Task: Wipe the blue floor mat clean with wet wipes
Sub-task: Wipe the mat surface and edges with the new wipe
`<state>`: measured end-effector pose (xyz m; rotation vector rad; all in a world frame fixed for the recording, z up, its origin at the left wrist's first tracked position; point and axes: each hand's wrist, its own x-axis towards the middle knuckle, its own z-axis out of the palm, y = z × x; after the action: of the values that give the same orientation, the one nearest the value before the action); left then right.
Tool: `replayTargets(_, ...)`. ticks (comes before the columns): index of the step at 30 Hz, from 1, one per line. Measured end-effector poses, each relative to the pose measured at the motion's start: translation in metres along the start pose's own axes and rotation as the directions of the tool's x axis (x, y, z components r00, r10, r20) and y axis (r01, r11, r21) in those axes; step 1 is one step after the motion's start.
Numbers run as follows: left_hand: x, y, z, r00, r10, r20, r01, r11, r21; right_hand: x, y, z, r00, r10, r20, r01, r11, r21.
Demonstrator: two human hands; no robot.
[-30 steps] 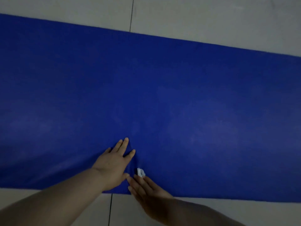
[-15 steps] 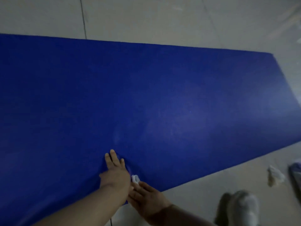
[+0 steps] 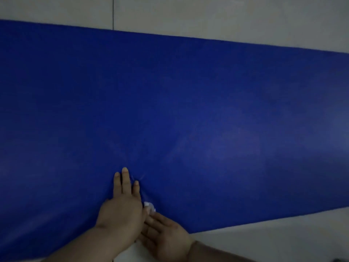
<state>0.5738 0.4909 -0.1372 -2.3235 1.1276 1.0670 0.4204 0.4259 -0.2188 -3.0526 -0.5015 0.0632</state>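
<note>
The broad blue floor mat [image 3: 188, 110] filling mid-frame looks smooth and matt with a faint sheen, creased near the small crumpled white wet wipe [image 3: 149, 206], on matt pale grey floor tiles [image 3: 226, 16].

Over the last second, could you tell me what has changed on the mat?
Little: the left hand drew its spread fingers together, flat on the blue floor mat. The right hand stays beside it with the small white wet wipe at its fingertips, near the mat's near edge.

no readable text, labels or numbers, blue mat [image 3: 188, 103] plain, dim view may hide small print
</note>
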Motion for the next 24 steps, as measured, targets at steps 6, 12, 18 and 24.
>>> replayTargets(6, 0.004, 0.017, -0.022, 0.991, -0.123, -0.05, 0.132, 0.947, 0.293, -0.003, 0.0, 0.001, 0.998, 0.041, -0.045, -0.034, 0.99, 0.14)
replayTargets(12, 0.018, 0.064, -0.038, 0.89, 0.018, -0.456, 0.014, 0.998, 0.066, -0.051, 0.026, 0.001, 0.992, 0.012, -0.125, 0.005, 0.991, 0.133)
replayTargets(18, 0.024, 0.121, -0.003, 0.815, 0.102, -0.571, -0.195, 0.975, -0.104, -0.106, 0.069, -0.001, 0.992, -0.031, -0.124, 0.048, 0.99, 0.13)
replayTargets(24, 0.027, 0.185, 0.009, 0.873, 0.041, -0.485, -0.186, 0.949, -0.255, -0.14, 0.088, -0.002, 0.991, -0.02, -0.133, 0.032, 0.995, 0.093)
